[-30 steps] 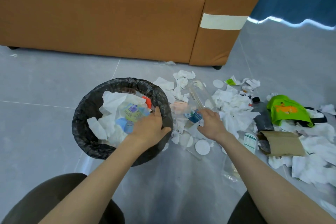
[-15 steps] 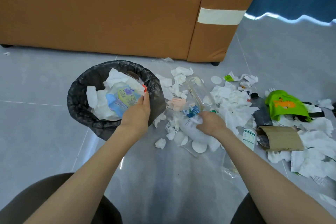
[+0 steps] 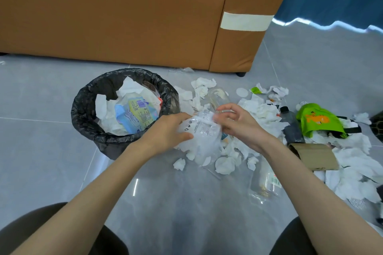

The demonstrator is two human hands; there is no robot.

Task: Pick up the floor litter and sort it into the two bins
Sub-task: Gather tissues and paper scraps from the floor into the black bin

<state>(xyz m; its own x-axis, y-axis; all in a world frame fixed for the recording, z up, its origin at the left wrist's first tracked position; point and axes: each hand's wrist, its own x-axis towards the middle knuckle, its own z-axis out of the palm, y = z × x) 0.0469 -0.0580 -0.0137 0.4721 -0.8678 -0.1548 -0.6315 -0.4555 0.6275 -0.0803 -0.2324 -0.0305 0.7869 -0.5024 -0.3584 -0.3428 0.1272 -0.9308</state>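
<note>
- We hold a crumpled clear plastic wrapper between both hands. The left hand grips its left side with curled fingers, and the right hand pinches its upper edge.
- The wrapper sits between the hands, with the black-lined bin just left of the left hand and tissue scraps below.
- We judge it best to gather the slack lower end into one hand before swinging left, so that nothing trails or drags scraps along.
- Its long axis runs from the hands toward our knees. The printed end points away and the slack end hangs nearer us.
</note>
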